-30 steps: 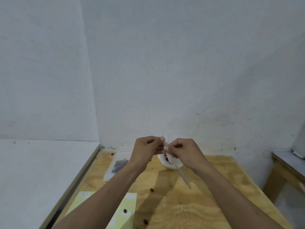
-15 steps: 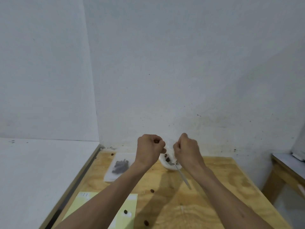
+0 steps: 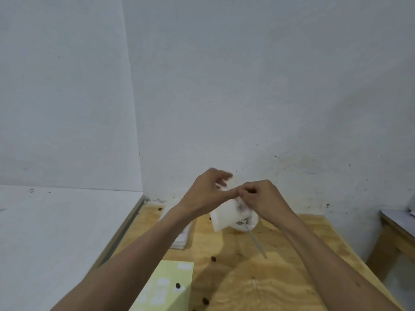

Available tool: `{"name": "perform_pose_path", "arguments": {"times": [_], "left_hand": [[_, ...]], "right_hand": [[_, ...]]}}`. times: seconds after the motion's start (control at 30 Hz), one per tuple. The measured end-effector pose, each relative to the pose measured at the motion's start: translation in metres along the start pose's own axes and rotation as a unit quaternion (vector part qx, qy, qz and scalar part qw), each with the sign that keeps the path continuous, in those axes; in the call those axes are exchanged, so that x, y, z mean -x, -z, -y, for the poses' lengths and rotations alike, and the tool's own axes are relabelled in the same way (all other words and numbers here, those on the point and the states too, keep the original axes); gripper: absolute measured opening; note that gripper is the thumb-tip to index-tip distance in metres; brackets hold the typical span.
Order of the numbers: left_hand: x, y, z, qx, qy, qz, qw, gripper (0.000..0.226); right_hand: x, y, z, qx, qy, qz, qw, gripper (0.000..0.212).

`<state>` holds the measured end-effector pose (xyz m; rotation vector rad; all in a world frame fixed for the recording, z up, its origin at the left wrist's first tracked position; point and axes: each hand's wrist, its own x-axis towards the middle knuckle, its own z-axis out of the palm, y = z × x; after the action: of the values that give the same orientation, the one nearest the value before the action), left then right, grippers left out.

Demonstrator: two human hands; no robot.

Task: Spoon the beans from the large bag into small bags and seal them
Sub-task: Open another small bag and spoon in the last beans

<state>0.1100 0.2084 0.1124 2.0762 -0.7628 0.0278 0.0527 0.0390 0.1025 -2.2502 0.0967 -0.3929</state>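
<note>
Loose beans (image 3: 213, 258) and yellow sheet (image 3: 166, 286) on wooden surface (image 3: 258, 288) nearest. Spoon (image 3: 256, 240) lies in white bowl (image 3: 252, 223). Above, right hand (image 3: 266, 200) grip pinched on small bag (image 3: 229, 215) top corner; bag hangs tilted. Left hand (image 3: 208, 194) fingers loosely spread, blurred, touching bag's top edge. Versus 0.5 s ago: left fist has opened, bag swung down into view.

Both forearms cross the middle of the wooden table (image 3: 280, 288), so a reach from the near edge meets them first. Behind them a white bowl (image 3: 251, 223) with a spoon (image 3: 256, 241) angled out blocks the far centre. A yellow sheet (image 3: 166, 286) covers the near left (loose beans (image 3: 213, 258) scattered around). The near right lies open; walls close the far side.
</note>
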Motion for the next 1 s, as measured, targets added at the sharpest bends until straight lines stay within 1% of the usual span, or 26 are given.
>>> {"name": "perform_pose_path", "arguments": {"times": [0.03, 0.07, 0.1, 0.13, 0.17, 0.2, 0.23, 0.3, 0.33, 0.37, 0.4, 0.43, 0.47, 0.5, 0.53, 0.6, 0.63, 0.67, 0.7, 0.73, 0.83, 0.87, 0.97, 1.0], "left_hand": [[-0.002, 0.004, 0.005, -0.04, -0.012, 0.032, 0.999, 0.089], [-0.003, 0.007, 0.01, -0.087, -0.022, 0.071, 0.993, 0.114], [-0.004, 0.007, 0.014, -0.135, -0.036, 0.105, 0.985, 0.129], [-0.003, 0.005, 0.019, -0.178, -0.054, 0.125, 0.975, 0.136], [-0.003, 0.001, 0.024, -0.21, -0.075, 0.127, 0.967, 0.137], [-0.003, -0.003, 0.027, -0.23, -0.097, 0.118, 0.961, 0.133], [-0.003, -0.007, 0.03, -0.247, -0.114, 0.106, 0.957, 0.126], [-0.003, -0.012, 0.036, -0.298, -0.145, 0.091, 0.939, 0.114], [-0.004, -0.013, 0.039, -0.327, -0.156, 0.088, 0.928, 0.111], [-0.005, -0.013, 0.041, -0.35, -0.162, 0.085, 0.919, 0.109], [-0.006, -0.014, 0.043, -0.365, -0.166, 0.081, 0.912, 0.109], [-0.007, -0.015, 0.045, -0.377, -0.173, 0.075, 0.907, 0.108], [-0.006, -0.016, 0.045, -0.388, -0.182, 0.065, 0.901, 0.109], [-0.006, -0.017, 0.045, -0.4, -0.194, 0.05, 0.894, 0.11], [-0.006, -0.019, 0.045, -0.413, -0.204, 0.033, 0.887, 0.113], [-0.003, -0.023, 0.049, -0.428, -0.222, -0.004, 0.876, 0.123], [-0.001, -0.027, 0.051, -0.427, -0.23, -0.024, 0.874, 0.126], [0.0, -0.031, 0.053, -0.422, -0.235, -0.042, 0.875, 0.128], [0.002, -0.035, 0.054, -0.417, -0.234, -0.051, 0.877, 0.129], [0.004, -0.039, 0.055, -0.409, -0.23, -0.054, 0.881, 0.13], [0.008, -0.045, 0.055, -0.362, -0.21, -0.041, 0.907, 0.124], [0.008, -0.046, 0.055, -0.342, -0.206, -0.034, 0.916, 0.117], [0.007, -0.044, 0.051, -0.282, -0.19, -0.006, 0.941, 0.095], [0.007, -0.043, 0.05, -0.273, -0.184, 0.001, 0.944, 0.091]], "right_hand": [[0.001, 0.003, 0.002, -0.047, -0.006, 0.008, 0.999, 0.028], [0.003, 0.006, 0.002, -0.086, -0.012, 0.025, 0.996, 0.023], [0.004, 0.008, 0.002, -0.113, -0.016, 0.041, 0.993, 0.017], [0.003, 0.009, 0.0, -0.123, -0.022, 0.054, 0.991, 0.013], [0.003, 0.01, -0.003, -0.121, -0.026, 0.064, 0.99, 0.014], [0.002, 0.01, -0.007, -0.104, -0.027, 0.07, 0.992, 0.021], [0.001, 0.009, -0.011, -0.074, -0.026, 0.072, 0.994, 0.03], [0.002, 0.008, -0.015, -0.008, -0.019, 0.083, 0.996, 0.034], [0.003, 0.009, -0.015, 0.013, -0.018, 0.099, 0.995, 0.038], [0.004, 0.009, -0.016, 0.03, -0.017, 0.115, 0.993, 0.046], [0.005, 0.009, -0.017, 0.055, -0.015, 0.117, 0.992, 0.052], [0.005, 0.009, -0.018, 0.086, -0.002, 0.098, 0.991, 0.051], [0.004, 0.008, -0.019, 0.108, 0.009, 0.067, 0.992, 0.043], [0.003, 0.008, -0.021, 0.107, 0.016, 0.038, 0.993, 0.03], [0.002, 0.009, -0.022, 0.084, 0.01, 0.026, 0.996, 0.023], [0.001, 0.01, -0.026, -0.022, -0.038, 0.049, 0.998, 0.032], [0.001, 0.012, -0.026, -0.089, -0.062, 0.067, 0.992, 0.033], [0.002, 0.012, -0.024, -0.151, -0.088, 0.085, 0.981, 0.026], [0.003, 0.012, -0.023, -0.198, -0.108, 0.104, 0.969, 0.019], [0.003, 0.011, -0.023, -0.226, -0.123, 0.118, 0.959, 0.018], [0.004, 0.007, -0.026, -0.24, -0.121, 0.133, 0.954, 0.035], [0.004, 0.006, -0.027, -0.239, -0.118, 0.134, 0.954, 0.035], [0.003, 0.003, -0.031, -0.235, -0.115, 0.136, 0.955, 0.017], [0.002, 0.002, -0.033, -0.224, -0.112, 0.139, 0.958, 0.017]]}}
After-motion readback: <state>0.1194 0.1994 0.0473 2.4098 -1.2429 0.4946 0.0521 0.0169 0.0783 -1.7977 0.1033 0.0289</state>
